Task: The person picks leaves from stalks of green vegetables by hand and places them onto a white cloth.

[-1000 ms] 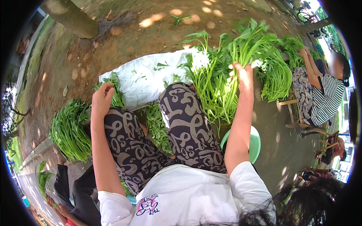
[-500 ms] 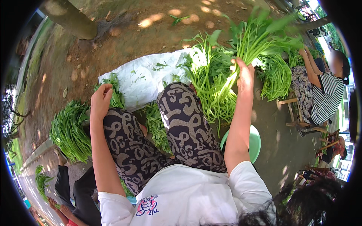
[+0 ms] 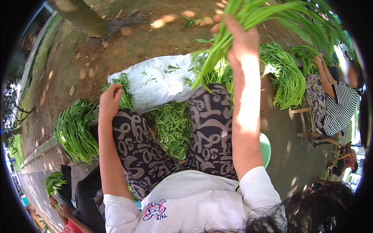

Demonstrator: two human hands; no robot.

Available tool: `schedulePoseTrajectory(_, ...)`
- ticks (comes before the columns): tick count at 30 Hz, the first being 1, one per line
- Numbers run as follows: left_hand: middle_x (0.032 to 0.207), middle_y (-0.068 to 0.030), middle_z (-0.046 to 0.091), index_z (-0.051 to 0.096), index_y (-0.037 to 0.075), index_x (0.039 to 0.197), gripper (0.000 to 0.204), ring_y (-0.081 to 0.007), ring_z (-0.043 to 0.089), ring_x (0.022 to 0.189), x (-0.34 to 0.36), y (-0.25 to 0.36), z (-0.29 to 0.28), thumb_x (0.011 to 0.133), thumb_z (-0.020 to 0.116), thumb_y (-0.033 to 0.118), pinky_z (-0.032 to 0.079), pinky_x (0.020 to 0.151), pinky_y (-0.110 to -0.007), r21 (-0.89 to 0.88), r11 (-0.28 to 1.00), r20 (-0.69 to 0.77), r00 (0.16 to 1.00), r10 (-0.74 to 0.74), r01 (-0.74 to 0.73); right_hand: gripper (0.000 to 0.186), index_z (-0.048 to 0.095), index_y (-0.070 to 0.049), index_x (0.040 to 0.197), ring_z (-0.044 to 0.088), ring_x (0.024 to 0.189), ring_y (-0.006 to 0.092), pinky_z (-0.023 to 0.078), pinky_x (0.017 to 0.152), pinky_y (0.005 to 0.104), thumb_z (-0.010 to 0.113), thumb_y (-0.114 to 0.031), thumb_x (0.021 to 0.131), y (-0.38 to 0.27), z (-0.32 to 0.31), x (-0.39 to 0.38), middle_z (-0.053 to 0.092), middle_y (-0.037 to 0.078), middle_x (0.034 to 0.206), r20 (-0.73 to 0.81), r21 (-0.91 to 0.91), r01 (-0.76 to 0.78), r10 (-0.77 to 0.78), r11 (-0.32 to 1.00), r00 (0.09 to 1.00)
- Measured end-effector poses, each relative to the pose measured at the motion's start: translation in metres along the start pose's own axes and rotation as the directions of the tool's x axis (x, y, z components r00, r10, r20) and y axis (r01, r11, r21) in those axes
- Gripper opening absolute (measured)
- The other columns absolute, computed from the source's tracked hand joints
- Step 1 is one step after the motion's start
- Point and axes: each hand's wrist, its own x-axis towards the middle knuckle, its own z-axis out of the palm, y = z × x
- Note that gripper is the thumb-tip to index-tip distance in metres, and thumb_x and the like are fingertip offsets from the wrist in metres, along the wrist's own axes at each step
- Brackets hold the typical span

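While the right hand (image 3: 241,40) clamps a bunch of greens (image 3: 272,15) raised above the white sheet (image 3: 155,83), stalks slanting down-left, the left hand (image 3: 110,101) rests loosely curled on leaves beside it.

A single head-worn fisheye view looks steeply down from close above the person's own lap (image 3: 171,139) and arms, facing the dirt ground (image 3: 116,50) ahead; edges curve toward the dark rim.
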Motion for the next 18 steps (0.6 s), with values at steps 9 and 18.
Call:
schedulePoseTrajectory(9, 0.095, -0.0053, 0.065, 0.062, 0.001, 0.104, 0.018, -0.0111, 0.060, 0.084, -0.038, 0.034, 0.002, 0.089, 0.060, 0.011, 0.047, 0.077, -0.024, -0.408, 0.911, -0.191, 0.981, -0.018, -0.062, 0.022, 0.060, -0.002, 0.101, 0.060, 0.072, 0.0170, 0.051, 0.067, 0.0293, 0.063, -0.019, 0.087, 0.090, 0.071, -0.110, 0.064, 0.009, 0.086, 0.371, -0.025, -0.485, 0.458, 0.874, 0.808)
schedulePoseTrajectory(18, 0.099, -0.0068, 0.061, 0.054, -0.001, 0.116, 0.052, -0.0142, 0.056, 0.083, -0.088, 0.053, 0.045, 0.085, 0.065, 0.038, 0.048, 0.075, -0.028, -0.879, 0.247, 0.403, 0.912, -0.072, 0.408, 0.022, 0.057, 0.001, 0.106, 0.056, 0.073, 0.0119, 0.047, 0.068, 0.0261, 0.059, -0.011, 0.088, 0.121, 0.068, -0.175, 0.060, 0.004, 0.085, 0.601, -0.094, -0.583, 0.513, 0.807, 0.613)
